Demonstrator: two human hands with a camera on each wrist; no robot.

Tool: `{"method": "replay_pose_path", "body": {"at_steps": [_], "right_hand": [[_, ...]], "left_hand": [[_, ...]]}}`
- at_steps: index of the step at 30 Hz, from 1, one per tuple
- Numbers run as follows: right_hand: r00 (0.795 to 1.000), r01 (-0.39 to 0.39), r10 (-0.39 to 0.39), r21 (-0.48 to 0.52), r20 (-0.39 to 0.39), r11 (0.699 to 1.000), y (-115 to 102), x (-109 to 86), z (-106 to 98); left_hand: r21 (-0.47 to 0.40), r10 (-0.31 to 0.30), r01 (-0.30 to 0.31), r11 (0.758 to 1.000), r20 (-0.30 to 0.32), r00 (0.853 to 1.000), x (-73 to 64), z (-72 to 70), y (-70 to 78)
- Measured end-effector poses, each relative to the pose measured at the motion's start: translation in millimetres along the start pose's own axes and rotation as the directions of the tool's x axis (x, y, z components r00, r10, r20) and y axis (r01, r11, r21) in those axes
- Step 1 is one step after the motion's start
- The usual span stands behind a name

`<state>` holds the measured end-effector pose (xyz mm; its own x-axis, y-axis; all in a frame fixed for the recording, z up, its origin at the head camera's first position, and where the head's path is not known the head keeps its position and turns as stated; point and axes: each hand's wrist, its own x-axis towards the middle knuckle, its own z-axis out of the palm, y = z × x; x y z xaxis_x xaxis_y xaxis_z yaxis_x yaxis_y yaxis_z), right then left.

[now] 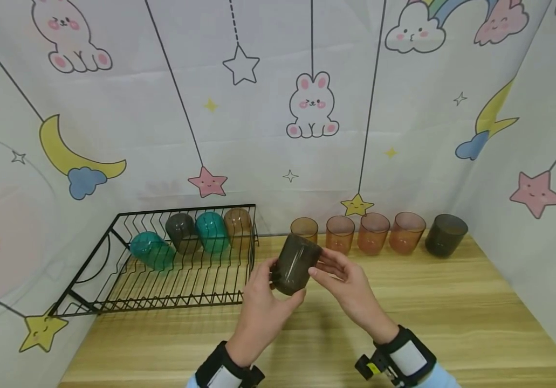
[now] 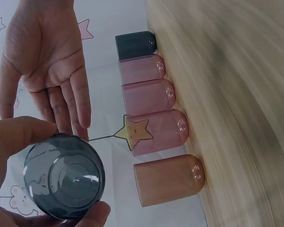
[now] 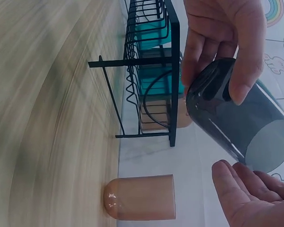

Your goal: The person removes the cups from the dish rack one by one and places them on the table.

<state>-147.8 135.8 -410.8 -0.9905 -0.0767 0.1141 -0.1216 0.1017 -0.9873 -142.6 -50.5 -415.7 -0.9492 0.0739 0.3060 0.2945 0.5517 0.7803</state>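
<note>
A dark grey translucent cup [image 1: 297, 264] is held up tilted over the table in the head view. My left hand [image 1: 268, 307] grips it near its closed base, the thumb on one side and fingers on the other. Beside its rim is my right hand [image 1: 350, 285], fingers extended and fingertips right at the cup's edge. The right wrist view shows the cup [image 3: 241, 113] between the two hands, with the right hand's fingers [image 3: 225, 177] straight below the rim. In the left wrist view the round base of the cup [image 2: 73, 179] faces the camera.
A black wire rack [image 1: 176, 302] on the left holds a teal cup [image 1: 151, 251], a grey cup [image 1: 180, 229], another teal cup [image 1: 212, 231] and a brown cup [image 1: 238, 222]. Along the wall stand an amber cup [image 1: 304, 227], three pinkish cups [image 1: 373, 234] and a dark cup [image 1: 446, 236].
</note>
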Motion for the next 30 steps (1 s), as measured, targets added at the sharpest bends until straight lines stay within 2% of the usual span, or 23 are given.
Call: {"method": "replay_pose_path", "body": {"at_steps": [8,14,20,30], "right_hand": [[0.999,0.032,-0.032,-0.009,-0.014,0.999,-2,0.7,2],[0.999,0.031,-0.031,-0.024,-0.018,0.999,-6,1.9,3],[0.999,0.009,-0.012,-0.077,-0.031,0.997,-11,4.6,5],[0.999,0.001,-0.007,-0.143,-0.04,0.99,-10,5.8,7]], "left_hand": [[-0.021,-0.076,0.077,0.997,0.039,0.996,1.9,4.7,-1.5],[-0.064,-0.091,0.094,0.994,0.051,0.995,1.8,8.4,-3.3],[-0.088,-0.056,0.063,0.994,0.071,0.996,0.8,11.9,-3.8],[-0.043,0.039,-0.035,0.998,0.091,0.995,-0.7,13.6,-7.3]]}}
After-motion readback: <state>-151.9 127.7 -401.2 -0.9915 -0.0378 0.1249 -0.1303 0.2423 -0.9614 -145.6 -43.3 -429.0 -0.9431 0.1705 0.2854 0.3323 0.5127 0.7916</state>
